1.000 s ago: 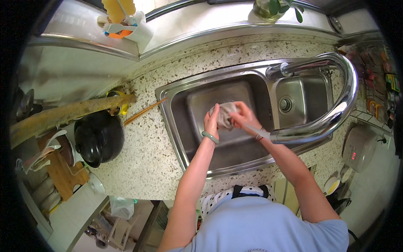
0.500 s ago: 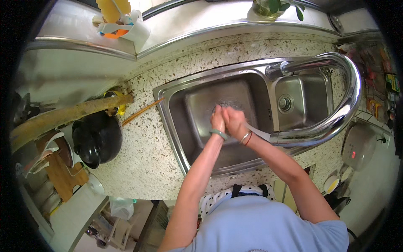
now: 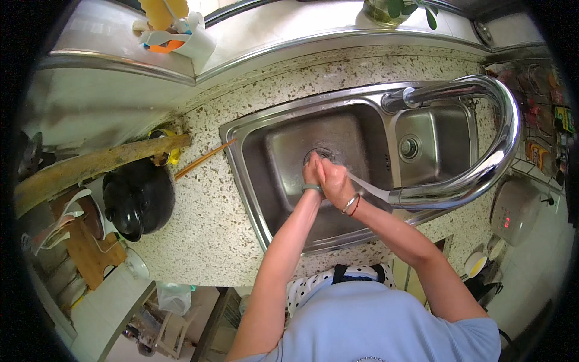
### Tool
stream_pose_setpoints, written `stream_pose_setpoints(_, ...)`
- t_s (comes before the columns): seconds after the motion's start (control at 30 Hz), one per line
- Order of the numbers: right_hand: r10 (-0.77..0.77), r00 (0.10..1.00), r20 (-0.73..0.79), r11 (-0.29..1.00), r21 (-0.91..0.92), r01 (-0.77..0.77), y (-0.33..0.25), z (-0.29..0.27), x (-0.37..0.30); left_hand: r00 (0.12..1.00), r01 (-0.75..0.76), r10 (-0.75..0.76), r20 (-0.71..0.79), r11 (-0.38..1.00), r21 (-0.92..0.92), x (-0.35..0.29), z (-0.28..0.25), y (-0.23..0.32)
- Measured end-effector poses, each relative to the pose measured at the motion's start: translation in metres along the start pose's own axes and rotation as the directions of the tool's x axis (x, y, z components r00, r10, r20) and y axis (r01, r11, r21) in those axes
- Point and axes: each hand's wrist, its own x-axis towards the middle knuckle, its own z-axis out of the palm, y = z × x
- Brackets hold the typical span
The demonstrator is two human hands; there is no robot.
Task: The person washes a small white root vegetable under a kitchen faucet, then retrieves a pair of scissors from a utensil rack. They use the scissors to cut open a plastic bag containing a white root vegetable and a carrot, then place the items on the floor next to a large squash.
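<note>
Both my hands are pressed together over the large basin of a steel sink [image 3: 283, 208]. My left hand [image 3: 310, 175], with a pale green bangle at the wrist, is closed against my right hand [image 3: 336, 183], partly hidden by it. My right hand's fingers are closed over the left; a silver bangle and a red string circle that wrist. Water [image 3: 368, 188] streams from the chrome faucet [image 3: 458, 196] onto my hands. Just beyond my fingertips the round drain [image 3: 318, 153] shows, partly covered. I see no other thing held.
A smaller basin [image 3: 431, 151] lies right of the large one, under the arching faucet. On the speckled counter [image 3: 199, 247] at left are wooden chopsticks [image 3: 204, 160] and a black lidded pot [image 3: 142, 199]. A white holder [image 3: 196, 48] of utensils and a plant vase [image 3: 386, 12] stand behind.
My hands have shifted slightly against each other, the right turning so its back faces up more. More of the drain now shows. The faucet and water stream stay in place.
</note>
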Motion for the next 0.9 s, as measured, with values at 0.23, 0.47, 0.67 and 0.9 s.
stream_pose_setpoints(0.23,0.182,0.977,-0.113,0.983,0.036,-0.179,0.108,0.001,0.03,0.988,0.146,-0.133,0.082,0.973,-0.181,-0.06,0.045,0.034)
stream_pose_setpoints(0.47,0.485,0.684,0.545,0.208,0.688,-0.695,0.068,-0.043,0.011,0.855,0.417,-0.104,0.508,0.721,-0.554,-0.043,0.01,0.053)
stream_pose_setpoints(0.67,0.326,0.936,0.132,0.668,0.669,-0.326,0.054,-0.052,0.011,0.937,0.172,-0.049,0.347,0.926,-0.335,-0.051,0.0,0.037)
stream_pose_setpoints(0.9,-0.006,0.973,0.232,0.934,0.349,-0.077,0.009,-0.062,-0.025,0.685,0.63,-0.204,0.699,0.648,-0.428,-0.073,0.019,0.049)
